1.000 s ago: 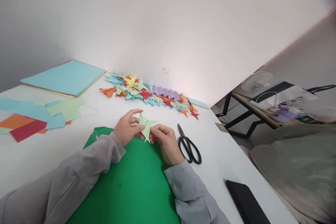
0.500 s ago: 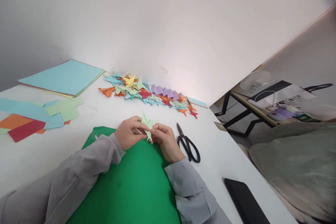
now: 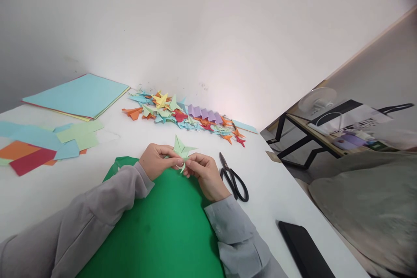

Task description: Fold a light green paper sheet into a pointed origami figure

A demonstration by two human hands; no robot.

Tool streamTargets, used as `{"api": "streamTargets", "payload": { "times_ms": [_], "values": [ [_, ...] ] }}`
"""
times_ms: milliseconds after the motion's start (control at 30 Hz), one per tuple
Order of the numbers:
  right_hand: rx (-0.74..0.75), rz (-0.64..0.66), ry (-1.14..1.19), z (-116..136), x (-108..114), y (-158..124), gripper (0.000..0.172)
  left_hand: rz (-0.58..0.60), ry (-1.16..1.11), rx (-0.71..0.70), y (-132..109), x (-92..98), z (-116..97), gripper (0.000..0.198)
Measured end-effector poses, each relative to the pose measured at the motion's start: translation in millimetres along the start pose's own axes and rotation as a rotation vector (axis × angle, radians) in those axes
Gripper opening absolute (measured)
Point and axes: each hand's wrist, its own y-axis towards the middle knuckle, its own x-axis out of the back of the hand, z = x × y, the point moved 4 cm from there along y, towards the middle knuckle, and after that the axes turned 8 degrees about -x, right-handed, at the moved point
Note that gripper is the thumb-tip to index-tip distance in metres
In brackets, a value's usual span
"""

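Observation:
Between my two hands is a pale green origami figure [image 3: 181,147] with pointed, wing-like flaps, much like a small folded bird. My left hand [image 3: 156,161] pinches its near left part between thumb and fingers. From the other side my right hand [image 3: 207,175] grips its lower right part, also in a pinch. A narrow tip pokes out below the fingers, which cover the figure's middle. Beneath the hands lies a large green sheet [image 3: 163,230]. Black-handled scissors [image 3: 233,178] rest just right of my right hand.
Colourful folded paper figures [image 3: 179,115] lie heaped along the wall. Paper pieces [image 3: 42,139] are scattered at the left, before a stack of large coloured sheets [image 3: 78,93]. A black phone-like slab [image 3: 304,247] lies near the right table edge [image 3: 329,221].
The origami figure has tilted, and its flaps now spread more widely above my fingers. My left fingers have shifted down to its near part; my right hand has barely moved.

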Motion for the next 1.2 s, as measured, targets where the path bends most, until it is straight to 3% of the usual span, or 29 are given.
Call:
{"api": "streamTargets", "payload": {
  "times_ms": [200, 333, 500, 733, 1067, 1200],
  "values": [
    [0.083, -0.042, -0.025, 4.5, 0.1, -1.6, 0.015, -0.028, 0.038, 0.011, -0.7, -0.2, -3.3, 0.002],
    [0.222, -0.031, -0.185, 11.3, -4.6, -5.1, 0.015, -0.097, 0.066, -0.028, -0.7, 2.1, -2.9, 0.002],
    [0.262, -0.068, -0.341, 12.5, -8.4, -7.2, 0.012, -0.08, 0.042, -0.062, -0.8, 0.9, -4.8, 0.004],
    [0.275, -0.122, -0.33, 12.0, -5.7, -5.8, 0.011, -0.056, -0.066, 0.034, -2.4, 1.1, -4.5, 0.026],
    [0.288, -0.122, -0.347, 12.2, -5.4, -6.3, 0.01, -0.124, -0.066, 0.098, -1.3, 2.3, -3.4, 0.013],
    [0.359, -0.136, -0.428, 18.6, -7.6, -11.1, 0.008, -0.13, -0.118, 0.124, -0.5, 2.8, -1.3, 0.007]
  ]
}}
